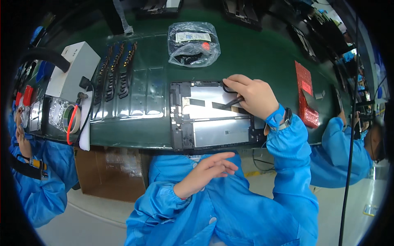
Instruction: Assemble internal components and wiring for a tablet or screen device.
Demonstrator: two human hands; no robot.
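Observation:
An opened tablet-like device (221, 133), with a black frame and silvery inner plates, lies on the green table in front of me. Over its upper right part is my right hand (256, 96), fingers closed around a black pointed tool (234, 102) whose tip points left across the plates. A thin black curved piece (227, 89) shows at the same fingertips; what it is I cannot make out. My left hand (211, 170) hangs in front of my body, below the table edge, with fingers stretched out and nothing in them.
Left of the device, a clear plastic tray (143, 94) holds rows of black cabled parts. A plastic bag (193, 45) of black parts lies behind. A white box (74, 67), tape roll (72, 119) and red bubble wrap (305, 98) flank these. Co-workers sit on both sides.

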